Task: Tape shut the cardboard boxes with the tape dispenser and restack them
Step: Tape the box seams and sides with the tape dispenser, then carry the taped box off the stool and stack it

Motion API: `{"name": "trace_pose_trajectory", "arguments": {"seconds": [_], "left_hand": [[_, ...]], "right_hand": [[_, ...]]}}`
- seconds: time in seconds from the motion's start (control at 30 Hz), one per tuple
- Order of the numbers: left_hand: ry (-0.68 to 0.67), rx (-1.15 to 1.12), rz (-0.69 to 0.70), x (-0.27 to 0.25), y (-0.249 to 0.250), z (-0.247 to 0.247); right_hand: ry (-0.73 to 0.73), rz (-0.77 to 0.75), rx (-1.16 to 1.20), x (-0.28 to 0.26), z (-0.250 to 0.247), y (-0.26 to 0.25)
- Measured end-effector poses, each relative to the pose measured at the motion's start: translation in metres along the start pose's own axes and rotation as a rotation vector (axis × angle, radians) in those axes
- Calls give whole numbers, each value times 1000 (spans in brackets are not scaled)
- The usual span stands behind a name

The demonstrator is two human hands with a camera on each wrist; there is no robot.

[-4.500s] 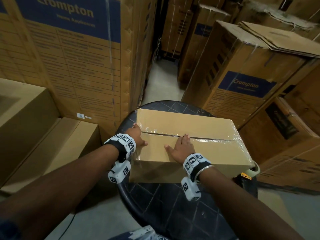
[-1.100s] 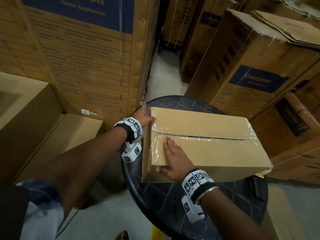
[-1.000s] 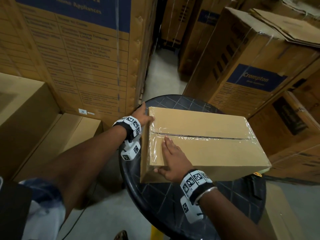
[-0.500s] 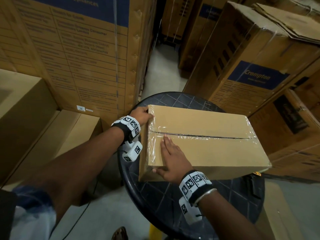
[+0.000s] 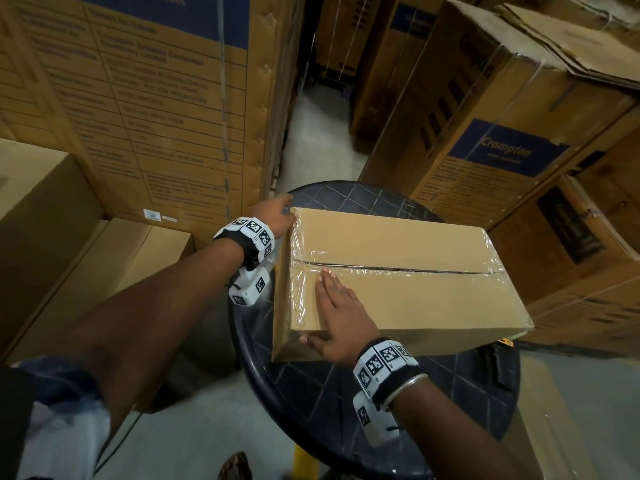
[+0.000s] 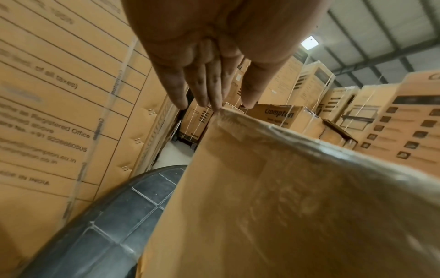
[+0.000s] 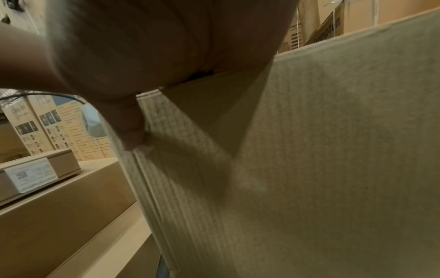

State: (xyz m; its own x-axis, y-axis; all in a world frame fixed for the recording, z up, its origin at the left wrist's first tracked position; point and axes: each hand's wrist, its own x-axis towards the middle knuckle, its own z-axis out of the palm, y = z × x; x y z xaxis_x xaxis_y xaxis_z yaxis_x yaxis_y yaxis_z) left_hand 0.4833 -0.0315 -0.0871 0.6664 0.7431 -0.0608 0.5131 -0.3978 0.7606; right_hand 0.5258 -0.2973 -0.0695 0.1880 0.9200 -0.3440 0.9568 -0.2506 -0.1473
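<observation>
A plain cardboard box [image 5: 398, 275] lies on a round black table [image 5: 346, 403], its top seam covered with clear tape that also wraps the left end. My right hand [image 5: 341, 313] lies flat on the top near the left end, thumb [image 7: 133, 131] down over the near edge. My left hand [image 5: 277, 216] is at the far left corner, straight fingertips [image 6: 214, 101] touching the taped corner of the box [image 6: 285, 197]. A bit of the tape dispenser [image 5: 505, 342] peeks out under the box's right near corner.
Tall printed cartons [image 5: 156, 98] wall in the left side and more cartons [image 5: 485, 133] the right, with a narrow floor aisle [image 5: 318, 133] between. Plain boxes [image 5: 114, 271] are stacked low at the left of the table.
Since 4.5 s ago the box has turned a little and my left hand went from the near left edge to the far left corner. Over the last second both hands barely moved.
</observation>
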Motion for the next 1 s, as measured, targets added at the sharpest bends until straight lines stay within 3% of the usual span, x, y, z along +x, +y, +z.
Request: {"name": "trace_pose_trajectory", "arguments": {"seconds": [0.23,0.6,0.83,1.0], "left_hand": [[-1,179,121,4,1,6],[82,33,0,4,7,10],[82,40,40,-10,-12,4],[101,-25,-8,-37,-27,-7]], "right_hand": [[34,-23,44,0,2,3],[141,164,141,3,13,-29],[165,156,171,-5,15,-31],[144,93,146,-20,17,-24]]}}
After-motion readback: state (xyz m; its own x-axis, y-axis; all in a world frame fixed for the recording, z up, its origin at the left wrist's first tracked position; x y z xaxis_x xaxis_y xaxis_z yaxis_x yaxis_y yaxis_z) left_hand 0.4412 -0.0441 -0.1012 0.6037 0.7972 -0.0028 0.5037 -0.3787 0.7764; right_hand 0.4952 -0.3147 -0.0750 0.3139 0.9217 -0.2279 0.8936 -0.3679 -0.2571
